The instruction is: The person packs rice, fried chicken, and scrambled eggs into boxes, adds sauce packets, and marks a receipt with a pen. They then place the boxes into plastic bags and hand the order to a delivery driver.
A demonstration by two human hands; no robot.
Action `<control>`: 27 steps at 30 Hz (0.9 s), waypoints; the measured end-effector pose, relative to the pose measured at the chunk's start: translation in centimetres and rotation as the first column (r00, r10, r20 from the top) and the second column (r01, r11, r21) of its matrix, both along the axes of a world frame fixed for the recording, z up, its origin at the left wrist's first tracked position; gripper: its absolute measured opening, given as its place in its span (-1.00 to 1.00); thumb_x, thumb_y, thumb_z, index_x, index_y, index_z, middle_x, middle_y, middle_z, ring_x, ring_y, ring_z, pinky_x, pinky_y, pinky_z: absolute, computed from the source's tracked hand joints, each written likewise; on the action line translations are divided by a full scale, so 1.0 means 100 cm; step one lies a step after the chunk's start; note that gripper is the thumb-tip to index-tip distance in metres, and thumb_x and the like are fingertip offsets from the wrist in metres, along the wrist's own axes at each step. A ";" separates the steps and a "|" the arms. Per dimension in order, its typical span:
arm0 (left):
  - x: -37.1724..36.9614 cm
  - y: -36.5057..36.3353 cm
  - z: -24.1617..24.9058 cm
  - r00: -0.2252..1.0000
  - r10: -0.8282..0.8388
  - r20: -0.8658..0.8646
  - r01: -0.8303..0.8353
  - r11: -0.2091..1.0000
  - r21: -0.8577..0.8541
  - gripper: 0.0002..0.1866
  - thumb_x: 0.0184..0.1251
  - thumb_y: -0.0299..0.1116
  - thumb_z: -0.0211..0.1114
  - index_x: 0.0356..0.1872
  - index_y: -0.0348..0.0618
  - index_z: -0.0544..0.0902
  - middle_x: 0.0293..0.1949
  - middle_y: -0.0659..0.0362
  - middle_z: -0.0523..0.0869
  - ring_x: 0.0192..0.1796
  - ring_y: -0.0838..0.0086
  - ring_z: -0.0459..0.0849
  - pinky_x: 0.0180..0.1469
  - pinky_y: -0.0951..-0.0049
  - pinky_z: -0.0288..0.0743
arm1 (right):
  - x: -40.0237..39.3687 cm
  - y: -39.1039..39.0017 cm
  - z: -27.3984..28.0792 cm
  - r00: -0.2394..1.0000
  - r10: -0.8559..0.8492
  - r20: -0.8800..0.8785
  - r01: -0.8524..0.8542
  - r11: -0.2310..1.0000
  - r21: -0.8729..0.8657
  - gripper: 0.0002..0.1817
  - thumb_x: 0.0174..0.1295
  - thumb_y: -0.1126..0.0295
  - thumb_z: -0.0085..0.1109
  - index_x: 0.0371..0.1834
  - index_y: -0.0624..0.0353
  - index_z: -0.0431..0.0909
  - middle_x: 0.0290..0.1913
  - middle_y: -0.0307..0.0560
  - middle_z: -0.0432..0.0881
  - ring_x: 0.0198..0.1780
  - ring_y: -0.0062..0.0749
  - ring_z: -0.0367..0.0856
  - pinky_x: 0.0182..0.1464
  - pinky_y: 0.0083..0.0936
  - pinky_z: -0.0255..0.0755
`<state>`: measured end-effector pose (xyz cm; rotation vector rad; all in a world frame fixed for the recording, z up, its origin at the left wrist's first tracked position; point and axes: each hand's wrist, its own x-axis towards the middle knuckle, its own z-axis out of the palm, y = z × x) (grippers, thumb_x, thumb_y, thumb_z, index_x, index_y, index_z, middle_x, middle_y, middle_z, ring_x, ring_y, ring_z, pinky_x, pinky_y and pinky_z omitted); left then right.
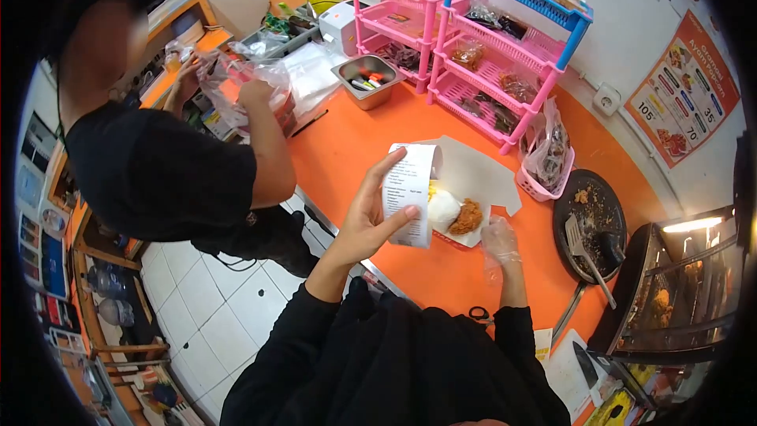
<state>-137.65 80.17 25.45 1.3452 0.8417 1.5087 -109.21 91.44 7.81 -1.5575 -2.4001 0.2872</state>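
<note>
My left hand (367, 209) holds a long printed receipt (406, 197) upright, thumb in front and fingers behind. Behind the receipt, an open cardboard takeaway box (473, 162) lies on the orange counter with its lid folded back. In it are a mound of white rice (443, 209) and a piece of fried chicken (467, 217). My right hand (501, 243), in a clear plastic glove, is at the box's right corner with its fingers curled. Whether it grips the box edge is hidden.
A black pan (590, 225) with a slotted spatula (587, 252) lies right, beside a lit display case (670, 292). Pink and blue racks (473, 71) and a metal container (367, 95) stand behind. Scissors (479, 315) lie near me. At left, a person (158, 166) handles a plastic bag (236, 83).
</note>
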 end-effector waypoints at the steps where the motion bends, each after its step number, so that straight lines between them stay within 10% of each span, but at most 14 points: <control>1: -0.001 0.005 -0.002 0.999 0.038 -0.003 -0.038 0.999 0.030 -0.29 0.20 -0.64 0.21 0.37 -0.23 0.11 0.34 -0.01 0.21 0.36 0.32 0.25 0.33 0.37 0.16 | -0.017 -0.006 0.020 0.992 -0.110 -0.056 0.101 0.984 -0.148 -0.71 0.15 0.27 -0.10 -0.42 0.26 0.54 -0.31 0.21 0.59 -0.25 0.10 0.56 -0.19 -0.11 0.42; 3: -0.008 0.018 -0.014 0.997 0.067 -0.035 -0.065 0.996 0.057 -0.29 0.19 -0.65 0.20 0.37 -0.24 0.12 0.34 -0.01 0.20 0.36 0.32 0.24 0.33 0.36 0.16 | -0.018 -0.005 0.028 0.963 -0.252 -0.092 0.216 0.932 -0.293 -0.71 0.16 0.24 -0.07 -0.38 0.24 0.55 -0.32 0.17 0.60 -0.29 0.02 0.59 -0.21 -0.16 0.44; 5: -0.016 0.027 -0.017 0.994 0.106 -0.005 -0.106 0.994 0.029 -0.25 0.15 -0.69 0.21 0.39 -0.26 0.09 0.34 -0.01 0.21 0.37 0.30 0.23 0.35 0.34 0.14 | 0.005 0.005 0.023 0.881 -0.102 -0.462 -0.217 0.781 -0.585 -0.85 0.12 0.41 0.09 -0.31 0.26 0.56 -0.23 -0.10 0.62 -0.35 -0.33 0.59 -0.25 -0.46 0.49; 8: -0.033 0.039 -0.026 0.990 0.132 -0.039 -0.132 0.991 0.009 -0.19 0.09 -0.72 0.22 0.40 -0.25 0.06 0.36 -0.02 0.19 0.38 0.26 0.23 0.36 0.32 0.15 | 0.049 0.051 0.062 0.873 0.205 -0.442 -0.394 0.831 -0.392 -0.88 0.18 0.43 0.12 -0.28 0.23 0.54 -0.30 -0.25 0.57 -0.36 -0.55 0.53 -0.29 -0.61 0.45; 10: -0.042 0.044 -0.022 0.993 0.114 -0.037 -0.114 0.993 0.007 -0.15 0.05 -0.74 0.22 0.41 -0.25 0.03 0.39 -0.02 0.14 0.39 0.25 0.20 0.36 0.32 0.14 | 0.042 0.070 0.097 0.642 -0.168 -0.748 -0.280 0.857 -0.432 -0.86 0.22 0.40 0.09 -0.23 0.21 0.52 -0.32 -0.23 0.55 -0.35 -0.56 0.52 -0.30 -0.61 0.45; 12: -0.049 0.046 -0.022 0.995 0.100 0.025 -0.097 0.991 -0.096 -0.06 -0.03 -0.72 0.31 0.42 -0.21 0.03 0.41 0.00 0.09 0.38 0.29 0.21 0.33 0.32 0.21 | 0.005 0.098 0.134 0.837 -0.162 -0.523 -0.025 0.943 -0.332 -0.86 0.21 0.40 0.11 -0.21 0.19 0.52 -0.31 -0.24 0.55 -0.31 -0.59 0.51 -0.29 -0.61 0.44; 14: -0.054 0.050 -0.027 0.994 0.112 0.009 -0.111 0.990 -0.085 -0.04 -0.05 -0.73 0.32 0.42 -0.21 0.01 0.42 0.00 0.07 0.39 0.29 0.20 0.34 0.32 0.20 | -0.025 0.151 0.108 0.815 0.010 -0.579 -0.119 0.981 -0.151 -0.78 0.27 0.32 -0.07 -0.27 0.22 0.54 -0.46 -0.12 0.58 -0.42 -0.39 0.56 -0.32 -0.41 0.47; 16: -0.060 0.055 -0.032 0.990 0.144 -0.006 -0.144 0.987 -0.076 -0.03 -0.06 -0.73 0.33 0.43 -0.21 0.00 0.43 0.01 0.04 0.40 0.29 0.18 0.35 0.32 0.18 | -0.049 0.217 0.078 0.969 0.246 0.023 -0.242 0.927 0.287 -0.76 0.22 0.38 -0.08 -0.19 0.24 0.55 -0.36 0.00 0.63 -0.34 -0.15 0.63 -0.28 -0.26 0.50; 18: -0.064 0.059 -0.037 0.991 0.121 0.052 -0.118 0.991 -0.064 0.02 -0.07 -0.72 0.34 0.44 -0.18 -0.06 0.45 0.01 -0.03 0.41 0.28 0.16 0.35 0.30 0.17 | -0.061 0.287 0.041 0.843 0.122 0.523 -0.162 0.986 0.032 -0.66 0.22 0.21 0.03 -0.15 0.30 0.53 -0.21 0.10 0.62 -0.19 -0.03 0.59 -0.13 -0.25 0.47; 20: -0.067 0.062 -0.039 0.991 0.104 0.088 -0.100 0.994 -0.048 0.11 -0.07 -0.72 0.37 0.46 -0.01 -0.17 0.45 0.00 -0.06 0.41 0.22 0.17 0.33 0.23 0.20 | -0.065 0.324 0.020 0.766 0.072 0.638 0.049 0.984 -0.171 -0.61 0.23 0.20 -0.08 -0.10 0.30 0.55 -0.11 0.19 0.60 -0.01 -0.10 0.57 -0.08 -0.26 0.46; 27: -0.071 0.071 -0.051 0.987 0.113 0.114 -0.104 0.991 -0.084 0.19 -0.06 -0.72 0.35 0.45 0.13 -0.33 0.43 -0.09 -0.06 0.35 0.18 0.28 0.31 0.21 0.26 | -0.052 0.305 0.012 0.866 -0.285 0.410 0.267 0.958 0.101 -0.59 0.25 0.17 -0.08 -0.09 0.30 0.55 -0.08 0.23 0.59 0.02 -0.13 0.56 -0.05 -0.28 0.47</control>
